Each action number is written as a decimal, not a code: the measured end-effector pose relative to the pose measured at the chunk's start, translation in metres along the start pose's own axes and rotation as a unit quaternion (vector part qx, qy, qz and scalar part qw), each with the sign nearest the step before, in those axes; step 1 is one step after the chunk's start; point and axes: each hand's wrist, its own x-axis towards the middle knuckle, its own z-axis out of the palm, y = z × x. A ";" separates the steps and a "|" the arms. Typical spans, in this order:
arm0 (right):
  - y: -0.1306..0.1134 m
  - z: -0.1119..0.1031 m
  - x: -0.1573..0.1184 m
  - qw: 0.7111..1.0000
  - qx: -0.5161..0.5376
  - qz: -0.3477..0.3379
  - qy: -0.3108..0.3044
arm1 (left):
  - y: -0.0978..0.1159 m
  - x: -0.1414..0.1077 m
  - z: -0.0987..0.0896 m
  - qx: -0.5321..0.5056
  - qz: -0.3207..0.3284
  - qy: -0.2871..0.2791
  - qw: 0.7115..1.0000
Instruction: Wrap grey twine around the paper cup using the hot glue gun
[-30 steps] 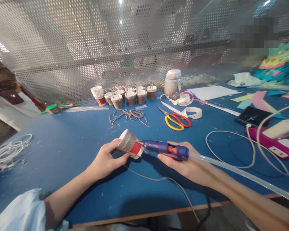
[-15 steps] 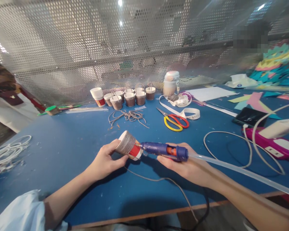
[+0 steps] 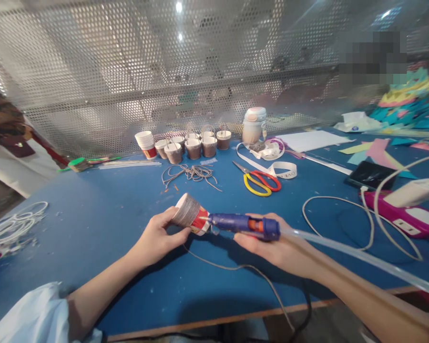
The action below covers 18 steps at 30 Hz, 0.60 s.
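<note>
Left hand (image 3: pixel 158 242): fingers closed round the lower side of the cup (image 3: pixel 188 210), tilted above the bench (image 3: pixel 107 209); red band faces right, likely for nozzle access.
Right hand (image 3: pixel 288 250): fingers gripping the glue gun (image 3: pixel 232 222), nozzle at the band, apparently for close aim.
Cord (image 3: pixel 232 268): trails slack from cup towards near edge, probably avoiding pull.
Scissors (image 3: pixel 249 172): beyond gun, seemingly kept within reach.
</note>
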 end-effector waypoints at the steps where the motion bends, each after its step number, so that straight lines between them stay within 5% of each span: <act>1: 0.001 -0.004 0.003 1.000 0.003 0.019 0.008 | -0.001 0.000 0.000 -0.004 -0.007 0.002 1.000; 8: 0.040 -0.018 0.049 0.988 -0.034 0.051 0.142 | -0.003 0.001 -0.001 -0.005 -0.041 0.017 0.999; 11: 0.055 -0.016 0.061 0.986 -0.094 0.046 0.133 | -0.001 0.002 0.000 -0.010 -0.052 0.032 0.998; 18: 0.058 -0.014 0.043 0.973 -0.163 -0.007 0.162 | 0.007 0.003 0.000 -0.060 -0.076 0.054 0.994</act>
